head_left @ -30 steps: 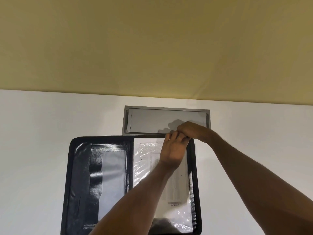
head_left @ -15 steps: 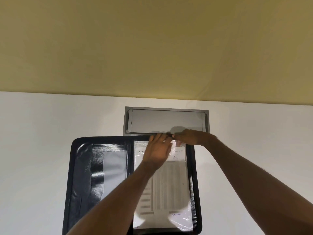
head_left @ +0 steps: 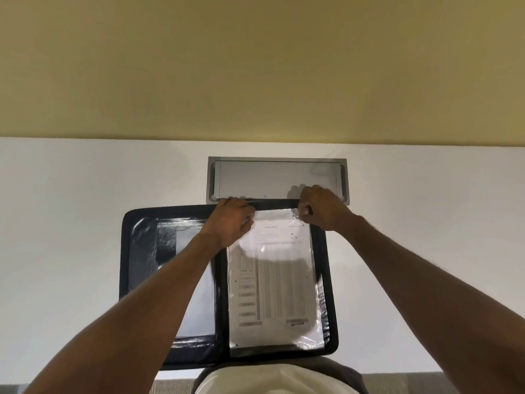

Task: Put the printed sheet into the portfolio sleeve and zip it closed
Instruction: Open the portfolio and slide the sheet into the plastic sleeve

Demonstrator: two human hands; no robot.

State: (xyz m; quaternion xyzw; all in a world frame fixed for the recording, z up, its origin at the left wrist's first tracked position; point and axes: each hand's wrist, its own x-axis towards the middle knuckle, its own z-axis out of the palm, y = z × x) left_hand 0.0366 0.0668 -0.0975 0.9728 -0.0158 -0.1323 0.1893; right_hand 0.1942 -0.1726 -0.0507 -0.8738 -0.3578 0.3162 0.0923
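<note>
White table (head_left: 71, 251) under yellow wall (head_left: 255, 66) holds the portfolio (head_left: 139, 251); left hand (head_left: 231, 221) and right hand (head_left: 322, 209) pinch its sleeve (head_left: 318, 308) top.

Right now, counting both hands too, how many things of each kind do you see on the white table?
hands: 2, left hand and right hand
portfolio: 1
printed sheet: 1
clear sleeve: 1
grey hatch: 1
Total: 6

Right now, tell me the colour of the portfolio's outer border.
The portfolio border is black or very dark navy, shown best in the head view.
</note>
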